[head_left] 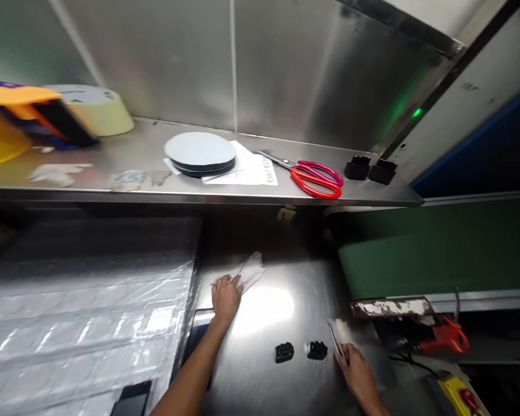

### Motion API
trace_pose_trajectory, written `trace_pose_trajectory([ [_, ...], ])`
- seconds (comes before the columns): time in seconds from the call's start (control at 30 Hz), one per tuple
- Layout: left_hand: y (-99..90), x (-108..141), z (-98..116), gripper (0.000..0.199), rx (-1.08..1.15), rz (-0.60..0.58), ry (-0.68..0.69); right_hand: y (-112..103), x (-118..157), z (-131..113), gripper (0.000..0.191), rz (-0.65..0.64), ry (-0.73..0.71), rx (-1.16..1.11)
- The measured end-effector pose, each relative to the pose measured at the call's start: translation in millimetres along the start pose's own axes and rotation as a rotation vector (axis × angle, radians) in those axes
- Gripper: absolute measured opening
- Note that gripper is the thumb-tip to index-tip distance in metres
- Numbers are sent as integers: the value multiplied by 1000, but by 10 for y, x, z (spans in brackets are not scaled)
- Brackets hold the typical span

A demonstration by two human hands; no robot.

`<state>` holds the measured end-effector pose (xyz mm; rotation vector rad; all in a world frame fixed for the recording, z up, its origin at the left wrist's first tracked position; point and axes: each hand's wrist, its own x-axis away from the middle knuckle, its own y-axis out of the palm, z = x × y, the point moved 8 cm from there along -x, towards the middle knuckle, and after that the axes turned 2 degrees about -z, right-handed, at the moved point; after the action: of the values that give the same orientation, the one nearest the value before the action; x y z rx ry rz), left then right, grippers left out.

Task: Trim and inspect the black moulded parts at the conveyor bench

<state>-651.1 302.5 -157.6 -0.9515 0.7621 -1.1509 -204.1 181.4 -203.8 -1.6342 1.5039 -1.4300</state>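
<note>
Clear bag (248,271) under left hand (226,297), black clips (285,352) near right hand (357,370)

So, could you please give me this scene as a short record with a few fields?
left hand: left hand rests on a clear plastic bag
right hand: right hand grips a thin flat tool
worktop: two small black parts lie between the hands on the steel table
shelf: red scissors, stack of grey discs, tape roll
left side: clear blister trays

Up on the steel shelf (112,193): red-handled scissors (314,175), a stack of grey discs (200,153) on paper sheets (255,170), a tape roll (97,110), two black blocks (370,169).
</note>
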Motion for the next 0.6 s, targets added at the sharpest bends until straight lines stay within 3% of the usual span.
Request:
trace_pose_trajectory([
  [0.13, -138, 226, -71, 43, 79, 85, -39, -64, 7, 155, 22, -36, 5, 12],
  [0.2, -201, 366, -117, 44, 128, 128, -46, -299, -37, -48, 29, 5, -10, -22],
  [0.27, -237, 535, -160, 45, 180, 170, -66, -558, -102, -651, 41, 83, -119, -107],
  [0.33, -260, 716, -172, 46, 235, 214, -99, -644, -181, -1560, 45, 97, -284, -233],
  [0.43, -417, 949, -92, 41, 338, 251, -113, -368, -368, -2936, 28, -92, -443, -379],
  [0.5, -767, 1092, -13, 32, 424, 268, -96, -200, -485, -3528, 22, -204, -459, -390],
  [0.53, -1041, 1180, 10, 27, 478, 288, -91, -191, -507, -3703, 25, -240, -472, -400],
  [0.6, -1762, 1435, -9, 20, 637, 400, -89, -363, -457, -3842, 34, -255, -533, -453],
])
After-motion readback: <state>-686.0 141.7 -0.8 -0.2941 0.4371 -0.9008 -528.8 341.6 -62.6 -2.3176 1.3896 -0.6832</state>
